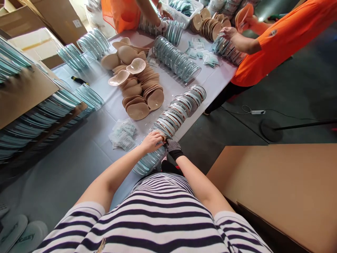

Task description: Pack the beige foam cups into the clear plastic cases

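**Both hands steady a long row of clear round cases at the table edge**

The white-covered table (86, 140) carries everything in sorted groups, so each kind lies within reach: beige cups (139, 91) heaped mid-table, small packets (122, 135) near the person. The row of clear cases (173, 116) lies on edge, packed face to face. The left hand (152, 141) rests spread on top; the gloved right hand (172, 147) presses its side, bracing it from rolling
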A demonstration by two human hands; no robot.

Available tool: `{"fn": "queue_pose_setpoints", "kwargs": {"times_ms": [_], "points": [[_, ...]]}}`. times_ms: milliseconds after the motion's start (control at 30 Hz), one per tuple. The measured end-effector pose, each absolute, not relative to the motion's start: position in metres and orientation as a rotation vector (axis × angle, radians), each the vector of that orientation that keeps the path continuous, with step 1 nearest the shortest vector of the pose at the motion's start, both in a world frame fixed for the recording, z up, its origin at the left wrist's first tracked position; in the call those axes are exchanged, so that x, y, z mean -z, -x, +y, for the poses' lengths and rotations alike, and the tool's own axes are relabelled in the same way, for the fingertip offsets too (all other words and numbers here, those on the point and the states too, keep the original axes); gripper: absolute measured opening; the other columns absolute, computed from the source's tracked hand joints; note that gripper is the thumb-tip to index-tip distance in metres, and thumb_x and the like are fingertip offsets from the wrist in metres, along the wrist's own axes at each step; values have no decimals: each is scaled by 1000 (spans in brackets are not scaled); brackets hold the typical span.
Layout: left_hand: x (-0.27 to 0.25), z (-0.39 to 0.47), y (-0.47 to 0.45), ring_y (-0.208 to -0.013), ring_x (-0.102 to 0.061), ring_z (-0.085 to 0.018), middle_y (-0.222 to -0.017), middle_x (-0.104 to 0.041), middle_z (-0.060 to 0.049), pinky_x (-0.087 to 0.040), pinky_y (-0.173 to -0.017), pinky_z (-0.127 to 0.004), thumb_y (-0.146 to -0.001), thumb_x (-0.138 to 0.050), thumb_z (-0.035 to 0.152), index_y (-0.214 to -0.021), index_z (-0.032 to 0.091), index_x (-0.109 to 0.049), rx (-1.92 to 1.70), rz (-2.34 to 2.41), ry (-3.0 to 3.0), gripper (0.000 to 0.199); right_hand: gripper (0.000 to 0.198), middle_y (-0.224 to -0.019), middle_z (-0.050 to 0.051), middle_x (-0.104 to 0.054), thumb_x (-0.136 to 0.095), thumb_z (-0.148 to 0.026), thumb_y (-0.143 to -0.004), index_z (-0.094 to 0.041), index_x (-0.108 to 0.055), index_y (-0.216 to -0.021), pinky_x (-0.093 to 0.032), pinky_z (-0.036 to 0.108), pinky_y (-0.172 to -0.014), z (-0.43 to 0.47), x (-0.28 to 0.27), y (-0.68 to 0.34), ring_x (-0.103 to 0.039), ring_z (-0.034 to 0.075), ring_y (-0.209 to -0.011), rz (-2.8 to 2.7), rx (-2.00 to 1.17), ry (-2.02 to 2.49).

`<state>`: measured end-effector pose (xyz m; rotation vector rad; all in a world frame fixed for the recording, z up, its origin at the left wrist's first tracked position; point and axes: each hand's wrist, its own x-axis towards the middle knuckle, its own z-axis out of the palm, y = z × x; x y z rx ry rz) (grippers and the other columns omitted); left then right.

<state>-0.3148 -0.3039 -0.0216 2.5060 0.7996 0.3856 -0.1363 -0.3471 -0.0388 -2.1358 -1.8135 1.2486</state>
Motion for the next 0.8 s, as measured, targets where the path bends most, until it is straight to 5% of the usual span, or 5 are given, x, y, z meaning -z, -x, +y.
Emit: {"fn": "queue_pose_setpoints", "kwargs": {"times_ms": [200, 367, 567, 800], "points": [[23, -295, 311, -108, -57, -25, -98, -69, -6, -43, -99, -40, -91, -56, 38, -95, 22, -67, -295, 863, -2532, 20, 34, -87, 4, -72, -40, -38, -98, -18, -66, -108, -50, 24, -62, -348, 33, 119, -62, 13, -63, -1612, -1580, 1791], [30, -292, 312, -95, -61, -24, -88, -68, -5, -45, -91, -39, -84, -66, 48, -89, 23, -66, -304, 915, -2445, 26, 19, -94, 6, -71, -57, -33, -91, -17, -68, -92, -48, 29, -80, -353, 14, 120, -63, 20, -87, -1829, -1275, 1942], [36, -292, 315, -126, -49, -29, -134, -56, -12, -38, -110, -44, -82, -69, 48, -121, 24, -63, -544, 1067, -2365, 46, 24, -114, 16, -64, -51, -32, -94, -17, -67, -100, -41, 40, -96, -360, 0, 135, -55, 30, -106, -2193, -672, 2128], [24, -286, 313, -118, -56, -26, -123, -63, -11, -43, -105, -41, -87, -64, 46, -118, 21, -65, -528, 988, -2316, 40, 30, -113, 14, -65, -44, -29, -94, -14, -61, -114, -43, 37, -96, -343, 7, 120, -58, 28, -104, -2144, -564, 1940]]}}
